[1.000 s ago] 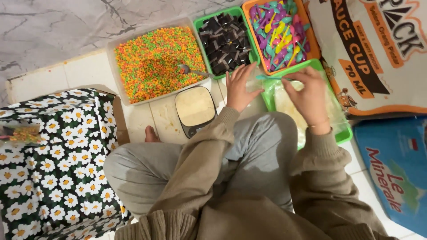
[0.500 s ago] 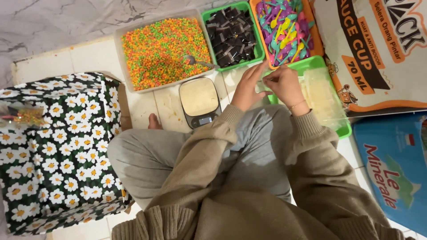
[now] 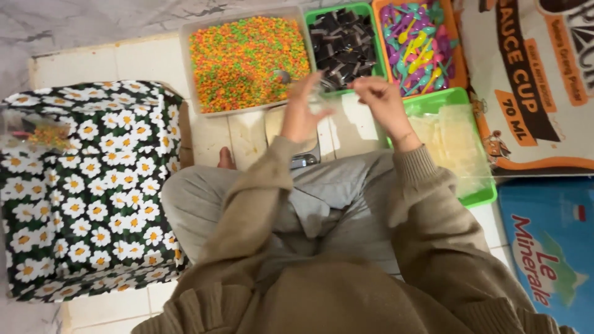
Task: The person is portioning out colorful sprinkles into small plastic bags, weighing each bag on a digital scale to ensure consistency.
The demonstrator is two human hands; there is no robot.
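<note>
Head view, looking down: seated cross-legged on a tiled floor [image 3: 142, 59], in grey trousers and a brown sweater. Left hand [image 3: 301, 111] raised over a small scale [image 3: 296, 148], fingers half-curled, pinching the edge of a small clear plastic bag [image 3: 326, 99]. Right hand [image 3: 378, 99] just beside it, fingers bent, gripping the same bag's other edge; bag blurred, contents impossible to tell. Both hands close together, in front of the line of trays.

Directly beyond the left hand, a clear tray [image 3: 189, 68] filled with tiny orange, green and yellow pieces, a metal scoop [image 3: 281, 77] lying in them near its right wall. Next to it, a green tray [image 3: 307, 18] of small dark packets. Further right, an orange tray [image 3: 378, 37] of multicoloured plastic spoons. Nearer the right forearm, a second green tray [image 3: 482, 196] holding a stack of clear bags.

At left, a box [image 3: 86, 185] covered in dark fabric with white daisies, a clear bag [image 3: 34, 133] with coloured bits on top. At right, a printed cardboard carton [image 3: 532, 86] and a blue carton [image 3: 544, 247] below it.
</note>
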